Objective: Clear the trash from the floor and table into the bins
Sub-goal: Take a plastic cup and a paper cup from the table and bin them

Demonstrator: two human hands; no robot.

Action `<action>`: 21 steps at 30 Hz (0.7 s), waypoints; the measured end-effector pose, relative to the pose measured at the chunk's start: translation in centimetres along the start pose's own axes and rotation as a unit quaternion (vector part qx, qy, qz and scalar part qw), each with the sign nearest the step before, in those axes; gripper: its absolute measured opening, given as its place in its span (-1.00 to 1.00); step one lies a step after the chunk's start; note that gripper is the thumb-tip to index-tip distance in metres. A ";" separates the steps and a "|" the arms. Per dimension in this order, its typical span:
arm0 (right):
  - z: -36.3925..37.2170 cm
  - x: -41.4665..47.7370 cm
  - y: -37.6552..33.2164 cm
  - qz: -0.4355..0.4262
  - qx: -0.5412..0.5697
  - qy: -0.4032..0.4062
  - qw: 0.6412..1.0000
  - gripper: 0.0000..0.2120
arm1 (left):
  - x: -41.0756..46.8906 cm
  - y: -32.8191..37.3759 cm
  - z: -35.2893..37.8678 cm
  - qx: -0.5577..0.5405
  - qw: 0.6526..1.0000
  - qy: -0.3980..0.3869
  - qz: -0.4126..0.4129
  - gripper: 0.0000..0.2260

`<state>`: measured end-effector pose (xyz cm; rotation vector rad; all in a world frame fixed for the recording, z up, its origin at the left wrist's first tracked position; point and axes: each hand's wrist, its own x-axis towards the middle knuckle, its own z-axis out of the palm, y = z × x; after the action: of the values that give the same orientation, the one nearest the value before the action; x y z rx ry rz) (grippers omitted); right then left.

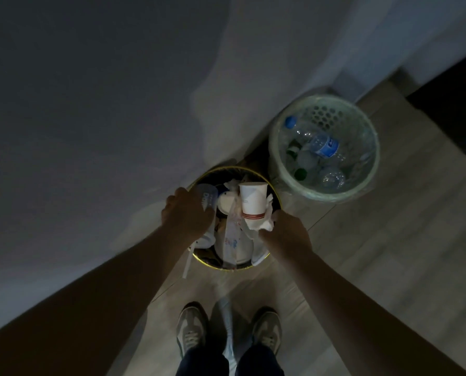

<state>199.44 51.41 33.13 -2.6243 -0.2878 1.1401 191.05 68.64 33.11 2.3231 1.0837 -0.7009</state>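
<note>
A dark round bin with a gold rim (253, 171) stands on the floor by the wall, packed with cups, paper and wrappers. My left hand (187, 213) reaches over its left side, fingers on a clear plastic cup (206, 196). My right hand (287, 234) is over its right side, gripping crumpled white tissue (261, 223) and the base of a white paper cup with a red band (253, 200). To the right stands a pale mesh bin (279, 156) lined with a plastic bag, holding several clear plastic bottles (325, 145).
A grey wall (104, 104) runs along the left behind both bins. Pale wood-look floor (389, 253) spreads to the right. My two shoes (192, 328) stand below the dark bin, with a pale strip of something on the floor between them. Dark furniture sits at the upper right.
</note>
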 end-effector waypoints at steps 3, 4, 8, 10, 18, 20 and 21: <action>-1.9 -2.9 -0.7 -0.012 -0.078 -0.023 0.997 -0.75 | -2.9 -0.1 -2.3 0.036 0.998 -0.019 0.039 -0.57; -2.6 -4.0 -0.9 -0.018 -0.101 -0.030 0.994 -0.76 | -4.0 -0.2 -3.2 0.052 0.997 -0.031 0.049 -0.57; -5.9 -9.1 -2.2 -0.053 -0.153 -0.049 0.986 -0.73 | -9.1 -0.1 -8.0 0.092 0.989 -0.078 0.080 -0.57; -8.0 -12.1 -3.1 -0.074 -0.173 -0.050 0.981 -0.70 | -12.1 -0.1 -10.4 0.109 0.986 -0.077 0.101 -0.67; -16.3 -24.5 -7.9 -0.209 -0.239 -0.028 0.948 -0.68 | -26.4 0.4 -19.7 0.171 0.978 -0.006 0.124 -0.61; -18.8 -27.7 -9.2 -0.265 -0.257 -0.021 0.929 -0.67 | -30.5 0.5 -21.7 0.168 0.979 0.013 0.116 -0.56; -20.1 -29.4 -9.8 -0.292 -0.269 -0.013 0.918 -0.67 | -32.6 0.7 -22.9 0.165 0.980 0.019 0.110 -0.57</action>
<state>193.84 49.10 69.57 -2.6264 -1.4593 0.9712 179.10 64.29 70.83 2.6946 0.7524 -0.8031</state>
